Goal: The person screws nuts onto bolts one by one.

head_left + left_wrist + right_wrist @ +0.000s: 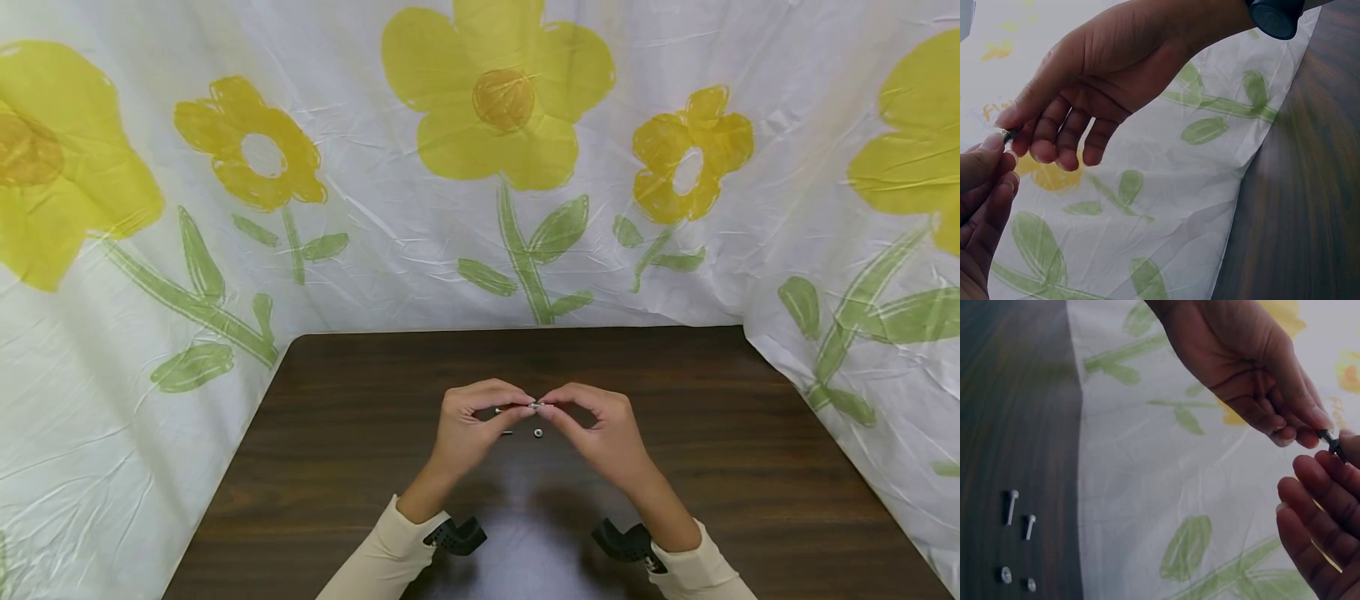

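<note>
Fingertips meet over the table in the head view, both hands on one small metal bolt (536,406). My left hand (468,421) pinches it from the left; the thumb and fingers of my right hand (596,425) pinch its other end. The bolt (1329,439) shows a shiny part and a darker part in the right wrist view, where fingertips cover much of it; I cannot tell whether a nut is on it. The other fingers of the right hand (1322,506) are loosely spread. In the left wrist view the bolt (1009,135) is mostly hidden.
On the dark wooden table (360,500) lie a longer screw (1012,507), a shorter screw (1030,527), a larger nut (1005,575) and a smaller nut (1031,585). Beyond the table hangs a white flowered curtain (405,250). Black devices (459,537) are strapped to both wrists.
</note>
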### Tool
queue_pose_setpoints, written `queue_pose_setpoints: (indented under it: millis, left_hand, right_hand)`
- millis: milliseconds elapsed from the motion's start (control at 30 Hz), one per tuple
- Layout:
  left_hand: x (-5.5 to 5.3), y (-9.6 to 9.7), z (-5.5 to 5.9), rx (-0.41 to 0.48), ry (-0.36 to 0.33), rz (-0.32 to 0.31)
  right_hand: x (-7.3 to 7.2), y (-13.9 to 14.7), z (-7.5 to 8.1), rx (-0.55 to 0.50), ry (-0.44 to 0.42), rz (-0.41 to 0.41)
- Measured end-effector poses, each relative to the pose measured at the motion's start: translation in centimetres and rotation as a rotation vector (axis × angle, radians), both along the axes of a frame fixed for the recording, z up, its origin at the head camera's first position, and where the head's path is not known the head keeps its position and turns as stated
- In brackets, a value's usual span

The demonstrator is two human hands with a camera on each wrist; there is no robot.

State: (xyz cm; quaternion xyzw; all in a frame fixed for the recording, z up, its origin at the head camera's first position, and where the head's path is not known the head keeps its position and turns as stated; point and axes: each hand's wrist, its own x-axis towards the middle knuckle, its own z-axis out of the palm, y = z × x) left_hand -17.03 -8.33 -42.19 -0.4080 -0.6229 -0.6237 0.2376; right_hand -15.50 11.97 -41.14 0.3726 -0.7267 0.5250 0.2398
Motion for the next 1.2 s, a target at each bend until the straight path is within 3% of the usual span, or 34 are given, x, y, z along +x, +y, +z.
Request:
queue_pose_setpoints:
  millis: [333, 533, 733, 1200]
  left_hand:
    - [0.15, 0.08, 0.00, -0.008, -0.030, 0.027]
    - [0.12, -0.10, 0.00, -0.007, -0.043, 0.064]
    - [0.09, -0.04, -0.01, -0.010, -0.035, 0.050]
    - [0.08, 0.13, -0.12, -0.010, -0.015, 0.017]
  right_hand:
    - [0.30, -0.01, 0.22, 0.036, -0.094, -0.030]
    - [0.32, -0.09, 0.34, 0.009, -0.036, -0.033]
    - [0.17, -0.06, 0.23, -0.005, 0.018, -0.028]
    - [0.42, -0.02, 0.16, 0.056, -0.149, -0.015]
